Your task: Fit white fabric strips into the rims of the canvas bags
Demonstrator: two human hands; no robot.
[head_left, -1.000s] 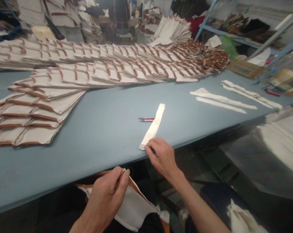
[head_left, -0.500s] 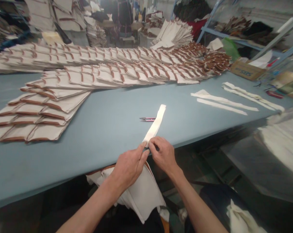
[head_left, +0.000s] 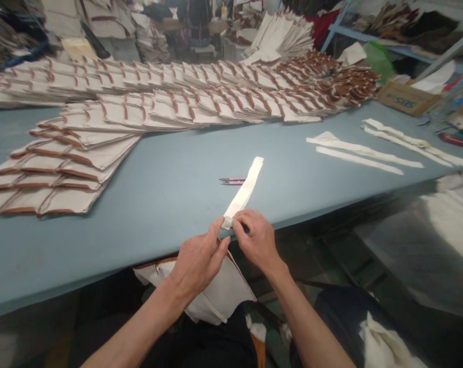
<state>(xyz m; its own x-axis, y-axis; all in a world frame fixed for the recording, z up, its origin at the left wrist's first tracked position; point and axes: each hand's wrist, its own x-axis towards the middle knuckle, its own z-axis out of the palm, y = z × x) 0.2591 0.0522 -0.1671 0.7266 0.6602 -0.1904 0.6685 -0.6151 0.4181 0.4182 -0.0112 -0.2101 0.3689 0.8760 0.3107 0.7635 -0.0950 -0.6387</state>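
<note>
A cream strip (head_left: pixel 244 196), fabric by its look, lies slanted on the blue-covered table, its near end at the front edge. Thumb and forefinger of my right hand (head_left: pixel 256 237) pinch that near end. My left hand (head_left: pixel 199 260) rests its forefinger against the strip's left corner, thumb held apart from it. Under the strip's middle lies a pair of thread snips (head_left: pixel 231 181), partly covered. A white cloth piece with brown edging (head_left: pixel 231 281) hangs below the table edge beneath my hands, over my lap.
Overlapping rows of white, brown-edged cloth pieces (head_left: pixel 170 115) run along the back and left of the table (head_left: pixel 170 174). Several loose cream strips (head_left: pixel 364 153) lie to the right, before a cardboard box (head_left: pixel 408 99). White cloth (head_left: pixel 454 214) is piled at the right.
My left thumb has come away from the strip's end and my left hand has shifted slightly left. My right fingers still pinch there. The view has shifted a little.
</note>
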